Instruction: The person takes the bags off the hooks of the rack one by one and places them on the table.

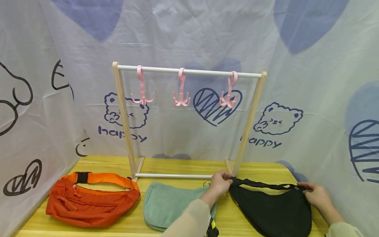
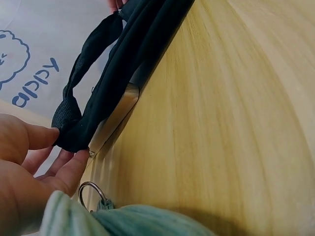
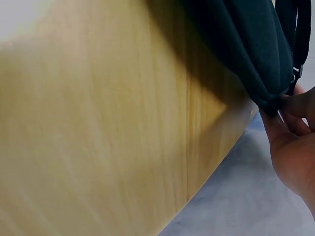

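A black shoulder bag (image 1: 275, 209) lies at the right of the table, its strap (image 1: 263, 185) along the top. My left hand (image 1: 220, 183) pinches its left upper corner between thumb and fingers; the left wrist view shows the black fabric (image 2: 106, 93) in that grip. At the opposite corner my right hand (image 1: 318, 197) pinches the bag, and in the right wrist view the corner sits between thumb and fingers (image 3: 275, 129). Beneath my left forearm is a green corduroy bag (image 1: 168, 202), partly hidden, with a metal ring (image 2: 92, 194) near my left hand.
An orange waist bag (image 1: 94, 204) with a black buckle lies at the left. Behind the bags stands a wooden rack with a white top rail (image 1: 207, 72), from which three pink hooks (image 1: 181, 89) hang. A printed cloth (image 1: 177, 138) encloses the yellow wooden table (image 1: 103, 163).
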A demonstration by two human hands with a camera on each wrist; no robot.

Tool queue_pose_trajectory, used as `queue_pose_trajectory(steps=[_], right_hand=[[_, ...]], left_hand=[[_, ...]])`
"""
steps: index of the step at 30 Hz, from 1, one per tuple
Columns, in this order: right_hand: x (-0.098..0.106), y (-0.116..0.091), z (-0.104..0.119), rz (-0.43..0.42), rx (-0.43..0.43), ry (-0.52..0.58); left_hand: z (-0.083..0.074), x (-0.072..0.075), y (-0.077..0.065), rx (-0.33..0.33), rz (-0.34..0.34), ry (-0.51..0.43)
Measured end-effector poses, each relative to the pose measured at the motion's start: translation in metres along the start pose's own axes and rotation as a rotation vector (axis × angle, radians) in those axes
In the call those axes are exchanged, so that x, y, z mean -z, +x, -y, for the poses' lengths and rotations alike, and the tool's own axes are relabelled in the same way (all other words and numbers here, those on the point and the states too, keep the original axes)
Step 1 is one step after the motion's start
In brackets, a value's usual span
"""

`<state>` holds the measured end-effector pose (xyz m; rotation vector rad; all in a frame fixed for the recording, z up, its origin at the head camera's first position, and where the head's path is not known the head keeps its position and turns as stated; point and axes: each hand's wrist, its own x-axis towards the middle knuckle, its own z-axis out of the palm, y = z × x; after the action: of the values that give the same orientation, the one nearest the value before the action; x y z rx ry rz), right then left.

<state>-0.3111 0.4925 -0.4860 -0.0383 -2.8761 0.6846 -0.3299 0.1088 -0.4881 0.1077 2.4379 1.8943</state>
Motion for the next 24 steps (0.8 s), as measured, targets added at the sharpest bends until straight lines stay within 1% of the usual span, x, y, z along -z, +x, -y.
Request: queue_pose_trajectory(steps=[8, 12, 16, 20, 24], right_hand=[[-0.003, -0.003, -0.002, 0.069, -0.022, -0.006], [-0.003, -0.002, -0.001, 0.107, -0.048, -0.007], [-0.002, -0.001, -0.002, 0.109, -0.037, -0.012], [0.0, 0.0, 0.0, 0.121, -0.047, 0.0], [0.006, 0.003, 0.011, 0.13, -0.081, 0.007]], left_hand=[[0.002, -0.003, -0.002, -0.009, -0.023, 0.019], [0.002, -0.002, 0.0, 0.01, -0.014, 0.022], [0.001, -0.003, 0.001, 0.024, -0.01, 0.017], [-0.001, -0.001, 0.0, 0.019, -0.018, 0.024], [-0.006, 0.004, -0.002, -0.017, -0.03, 0.028]])
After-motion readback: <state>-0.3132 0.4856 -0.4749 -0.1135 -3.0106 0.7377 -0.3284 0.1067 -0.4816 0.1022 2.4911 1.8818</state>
